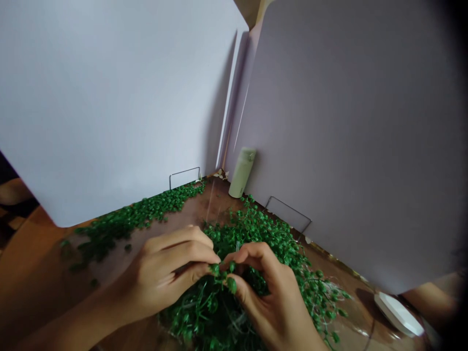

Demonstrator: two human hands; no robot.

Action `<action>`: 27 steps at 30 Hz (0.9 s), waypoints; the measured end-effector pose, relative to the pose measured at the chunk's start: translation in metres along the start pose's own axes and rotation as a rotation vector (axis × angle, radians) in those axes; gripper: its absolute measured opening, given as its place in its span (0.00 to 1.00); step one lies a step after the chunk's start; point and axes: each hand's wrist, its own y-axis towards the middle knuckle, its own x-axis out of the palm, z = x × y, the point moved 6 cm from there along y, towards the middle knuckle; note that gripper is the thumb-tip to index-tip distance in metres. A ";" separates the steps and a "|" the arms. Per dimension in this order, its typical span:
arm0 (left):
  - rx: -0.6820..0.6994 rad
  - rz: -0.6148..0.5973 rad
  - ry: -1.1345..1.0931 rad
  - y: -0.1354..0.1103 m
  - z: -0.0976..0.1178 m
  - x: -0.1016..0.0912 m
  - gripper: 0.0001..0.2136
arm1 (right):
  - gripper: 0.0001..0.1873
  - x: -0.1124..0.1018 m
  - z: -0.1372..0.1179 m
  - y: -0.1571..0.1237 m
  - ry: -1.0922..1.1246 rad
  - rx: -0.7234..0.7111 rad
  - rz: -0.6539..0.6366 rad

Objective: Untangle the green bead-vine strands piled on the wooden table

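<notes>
My left hand (175, 273) and my right hand (270, 287) meet over a heap of green artificial foliage (204, 302). Between their fingertips is a small sprig of green plastic leaves (221, 275). The left thumb and fingers pinch its left side, and the right thumb and forefinger close on its other side. Thin stems and small leaves of the heap spread beneath both hands and out to the right. A long pile of loose green leaf pieces (135, 214) lies beyond my left hand, along the left panel.
Two tall pale panels, left (109, 97) and right (347, 122), stand on the brown table (193, 209) with wire supports. A light green bottle (242, 173) stands near their corner. At the right lies a white device (398, 314). Parts of other people's arms show at both sides.
</notes>
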 end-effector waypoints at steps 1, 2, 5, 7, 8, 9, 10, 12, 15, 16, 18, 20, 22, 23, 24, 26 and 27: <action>-0.005 -0.013 -0.003 0.000 0.000 0.001 0.05 | 0.04 0.000 -0.002 0.001 -0.030 -0.014 -0.005; -0.009 -0.029 -0.011 0.000 -0.001 0.002 0.04 | 0.04 0.000 -0.004 0.003 -0.061 -0.031 -0.008; -0.024 -0.087 -0.062 -0.001 -0.002 0.005 0.04 | 0.10 -0.001 -0.005 0.003 -0.043 -0.049 0.008; -0.033 -0.114 -0.097 -0.002 -0.003 0.007 0.06 | 0.16 0.000 -0.002 0.002 0.029 -0.023 0.023; -0.037 -0.119 -0.109 -0.002 -0.003 0.008 0.07 | 0.17 0.000 -0.001 0.000 0.063 -0.007 0.030; -0.040 -0.122 -0.119 -0.002 -0.002 0.008 0.08 | 0.17 0.000 0.001 -0.001 0.085 0.009 0.035; -0.042 -0.121 -0.126 -0.002 -0.002 0.007 0.08 | 0.16 0.000 0.002 -0.002 0.093 0.020 0.038; -0.037 -0.121 -0.125 0.000 -0.001 0.006 0.08 | 0.14 0.001 0.003 -0.003 0.084 0.018 0.035; -0.034 -0.124 -0.063 0.003 0.000 0.003 0.04 | 0.13 -0.001 0.001 -0.002 0.028 -0.032 0.049; -0.035 -0.130 -0.039 0.004 0.000 0.003 0.04 | 0.13 -0.002 -0.001 -0.002 -0.008 -0.058 0.059; -0.037 -0.144 -0.026 0.005 -0.001 0.003 0.04 | 0.11 -0.003 -0.005 0.000 -0.100 -0.108 0.076; -0.052 -0.175 -0.054 0.003 -0.002 0.006 0.04 | 0.09 -0.003 -0.008 0.001 -0.190 -0.140 0.070; -0.073 -0.204 -0.079 0.001 -0.003 0.008 0.04 | 0.09 -0.001 -0.009 0.001 -0.244 -0.145 0.050; -0.080 -0.217 -0.083 0.000 -0.003 0.010 0.04 | 0.08 0.000 -0.009 0.000 -0.254 -0.145 0.039; -0.084 -0.230 -0.080 -0.001 -0.003 0.010 0.04 | 0.08 0.001 -0.008 0.000 -0.260 -0.146 0.028; -0.082 -0.247 -0.075 -0.002 -0.002 0.011 0.04 | 0.08 0.002 -0.008 -0.001 -0.269 -0.157 0.015; -0.080 -0.255 -0.074 -0.002 -0.001 0.010 0.03 | 0.08 0.003 -0.008 -0.001 -0.275 -0.160 0.010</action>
